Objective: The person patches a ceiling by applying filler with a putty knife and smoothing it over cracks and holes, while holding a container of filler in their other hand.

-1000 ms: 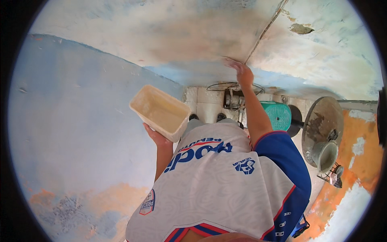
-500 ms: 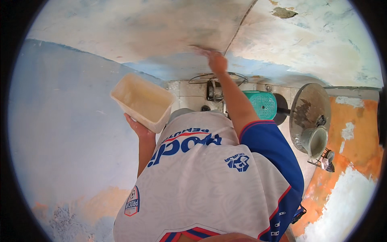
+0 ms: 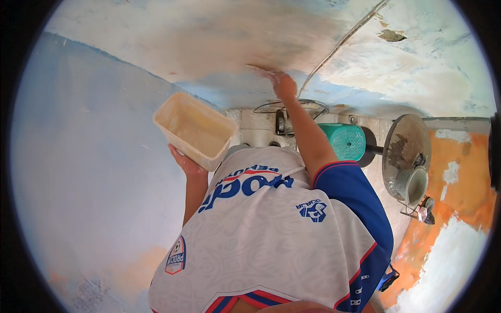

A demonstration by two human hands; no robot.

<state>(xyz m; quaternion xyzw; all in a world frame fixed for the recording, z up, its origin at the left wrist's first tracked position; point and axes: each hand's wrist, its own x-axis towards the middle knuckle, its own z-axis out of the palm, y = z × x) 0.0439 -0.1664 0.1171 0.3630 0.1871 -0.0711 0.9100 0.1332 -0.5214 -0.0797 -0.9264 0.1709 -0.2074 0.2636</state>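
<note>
My left hand (image 3: pixel 188 163) is closed on the lower side of a cream-coloured rectangular plastic tub (image 3: pixel 172 108), tilted so that its inside faces up at me. Pale residue coats the tub's inner walls. Ahead, my right arm reaches to the wall (image 3: pixel 219 41), which has a patchy beige coat above a light blue band. There my right hand (image 3: pixel 284 87) is closed on a thin flat piece, smeared pale and lying nearly edge-on against the wall; its exact kind does not show. White smears mark the fingers of that hand.
Below my right arm stand a turquoise plastic stool (image 3: pixel 348 142) and a wire-guarded fan (image 3: pixel 284 122). A round table (image 3: pixel 394 154) at the right carries a grey bucket (image 3: pixel 416 187). A blue wall (image 3: pixel 94 130) rises on the left, an orange patched one (image 3: pixel 454 193) on the right.
The view has shifted a little, so the wall seam and the tub appear farther right. My right hand stays at the wall, and the left keeps its hold on the tub.
</note>
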